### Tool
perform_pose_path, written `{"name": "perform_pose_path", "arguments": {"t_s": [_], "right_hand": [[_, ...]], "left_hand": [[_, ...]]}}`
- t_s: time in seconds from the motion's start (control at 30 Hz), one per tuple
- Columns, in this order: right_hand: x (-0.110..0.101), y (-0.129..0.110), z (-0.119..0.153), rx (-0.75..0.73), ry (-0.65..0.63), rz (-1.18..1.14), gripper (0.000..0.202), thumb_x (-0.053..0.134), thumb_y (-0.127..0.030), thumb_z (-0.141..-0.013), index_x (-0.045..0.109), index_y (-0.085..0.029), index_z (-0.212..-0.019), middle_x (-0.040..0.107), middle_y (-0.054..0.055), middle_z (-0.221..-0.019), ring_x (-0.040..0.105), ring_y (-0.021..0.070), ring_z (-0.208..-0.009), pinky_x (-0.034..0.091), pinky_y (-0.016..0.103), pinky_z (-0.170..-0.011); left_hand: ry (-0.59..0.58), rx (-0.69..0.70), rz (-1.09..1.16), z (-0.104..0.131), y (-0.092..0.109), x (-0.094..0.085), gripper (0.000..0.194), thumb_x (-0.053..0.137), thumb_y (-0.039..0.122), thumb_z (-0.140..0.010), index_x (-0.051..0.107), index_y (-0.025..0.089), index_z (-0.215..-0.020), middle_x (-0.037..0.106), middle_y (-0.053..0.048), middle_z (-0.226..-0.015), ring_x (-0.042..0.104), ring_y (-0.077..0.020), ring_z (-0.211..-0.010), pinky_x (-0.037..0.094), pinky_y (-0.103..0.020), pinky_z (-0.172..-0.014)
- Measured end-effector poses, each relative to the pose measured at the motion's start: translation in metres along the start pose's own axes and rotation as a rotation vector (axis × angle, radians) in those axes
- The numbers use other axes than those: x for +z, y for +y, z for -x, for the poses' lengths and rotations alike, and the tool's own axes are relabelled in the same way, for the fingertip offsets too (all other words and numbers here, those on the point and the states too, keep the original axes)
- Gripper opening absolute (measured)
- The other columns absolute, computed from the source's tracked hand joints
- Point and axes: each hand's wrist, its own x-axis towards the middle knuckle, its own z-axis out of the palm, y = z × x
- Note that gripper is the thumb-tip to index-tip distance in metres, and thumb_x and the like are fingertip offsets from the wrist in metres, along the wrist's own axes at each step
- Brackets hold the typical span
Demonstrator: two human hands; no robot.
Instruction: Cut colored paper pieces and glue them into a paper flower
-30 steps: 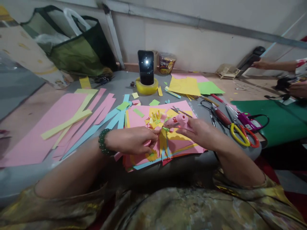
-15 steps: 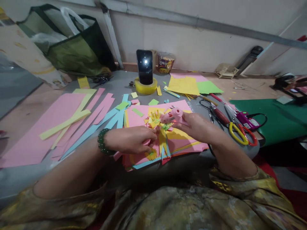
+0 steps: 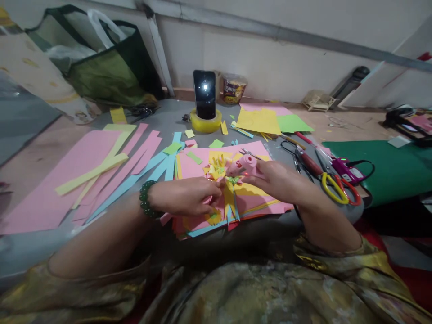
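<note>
My right hand [image 3: 273, 177] is wrapped round a pink hot glue gun [image 3: 248, 163], its nozzle pointing left, close over a cluster of yellow, green and pink paper pieces [image 3: 218, 168]. Beside the nozzle, my left hand [image 3: 191, 195] is closed with its fingertips pinched together. The end of a pink paper strip [image 3: 165, 219] pokes out below that hand; the part between the fingers is mostly hidden. Yellow and blue paper strips [image 3: 230, 204] hang down from the cluster. Underneath lies a stack of coloured sheets [image 3: 263, 204], with a yellow fringed paper piece [image 3: 213, 218] on it.
Pink, yellow and blue strips [image 3: 108, 173] spread to the left. A phone [image 3: 204, 94] leans upright on a yellow tape roll [image 3: 205, 122], near a noodle cup [image 3: 233, 88]. Scissors [image 3: 334, 188], a screwdriver-like tool [image 3: 309, 162] and a purple device [image 3: 346, 170] lie right.
Both hands and the glue gun stay almost in place. The glue gun has tilted very slightly, and the whole view has shifted a little.
</note>
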Motion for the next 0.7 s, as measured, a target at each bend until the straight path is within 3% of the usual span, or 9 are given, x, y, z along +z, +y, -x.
{"name": "perform_pose_path", "arguments": {"t_s": [0.53, 0.7], "right_hand": [[-0.0046, -0.0018, 0.0017, 0.019, -0.003, -0.096, 0.040, 0.056, -0.052, -0.092, 0.054, -0.019, -0.069, 0.053, 0.000, -0.059, 0.040, 0.0123, -0.053, 0.025, 0.026, -0.054], [-0.0012, 0.0039, 0.0081, 0.006, 0.183, -0.251, 0.041, 0.053, -0.050, -0.093, 0.048, -0.020, -0.065, 0.051, -0.002, -0.058, 0.038, 0.0111, -0.052, 0.025, 0.026, -0.053]], "left_hand": [[0.018, -0.002, 0.028, -0.0010, -0.0005, -0.0007, 0.010, 0.061, 0.015, -0.082, 0.057, 0.018, -0.073, 0.059, 0.002, -0.070, 0.051, -0.0131, -0.062, 0.037, -0.022, -0.058], [0.034, -0.013, 0.006, -0.0011, -0.0002, 0.0010, 0.014, 0.061, 0.013, -0.081, 0.055, 0.018, -0.070, 0.060, 0.001, -0.072, 0.053, -0.0137, -0.063, 0.037, -0.023, -0.058]]}}
